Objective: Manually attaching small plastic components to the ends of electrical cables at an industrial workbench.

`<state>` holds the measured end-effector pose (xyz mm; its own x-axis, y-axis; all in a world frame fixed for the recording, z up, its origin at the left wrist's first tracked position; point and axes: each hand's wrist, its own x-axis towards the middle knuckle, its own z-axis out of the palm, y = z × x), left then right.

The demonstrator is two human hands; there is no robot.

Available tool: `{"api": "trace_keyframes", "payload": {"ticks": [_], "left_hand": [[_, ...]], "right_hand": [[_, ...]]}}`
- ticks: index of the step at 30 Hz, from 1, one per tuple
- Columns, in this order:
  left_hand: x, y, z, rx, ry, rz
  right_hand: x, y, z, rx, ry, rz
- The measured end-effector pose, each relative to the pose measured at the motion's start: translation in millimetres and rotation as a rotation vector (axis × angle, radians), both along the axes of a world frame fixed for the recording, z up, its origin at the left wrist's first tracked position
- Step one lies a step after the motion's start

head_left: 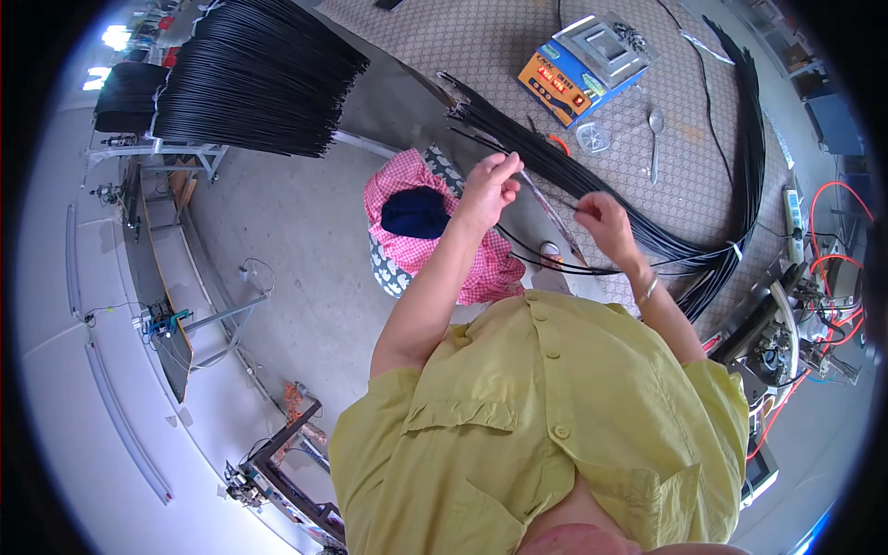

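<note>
both hands [546, 199] pinch black cables [592, 185] beside spoon [655, 139] and orange box [560, 83].

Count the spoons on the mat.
1. The spoon lies on the patterned mat, right of a small clear dish and below the orange-and-blue box. Others may be hidden under the black cables.

Black cables [592, 185] across table [462, 46]
</note>
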<state>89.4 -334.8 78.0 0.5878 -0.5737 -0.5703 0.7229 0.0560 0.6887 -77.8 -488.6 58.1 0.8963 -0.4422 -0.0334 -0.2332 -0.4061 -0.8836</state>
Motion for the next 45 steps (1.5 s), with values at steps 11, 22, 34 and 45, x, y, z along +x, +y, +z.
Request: {"api": "trace_keyframes", "payload": {"ticks": [11, 22, 34, 45], "left_hand": [[-31, 37, 95, 0.076, -0.469, 0.035], [-61, 56, 135, -0.259, -0.42, 0.075], [-60, 67, 149, -0.215, -0.522, 0.026], [-45, 83, 180, 0.124, -0.611, -0.191]], "right_hand": [[-2, 29, 54, 0.274, 0.145, 0.182], [42, 68, 99, 0.896, -0.371, 0.333], [35, 65, 104, 1.052, -0.229, 0.385], [40, 61, 120, 0.627, -0.392, 0.428]]}}
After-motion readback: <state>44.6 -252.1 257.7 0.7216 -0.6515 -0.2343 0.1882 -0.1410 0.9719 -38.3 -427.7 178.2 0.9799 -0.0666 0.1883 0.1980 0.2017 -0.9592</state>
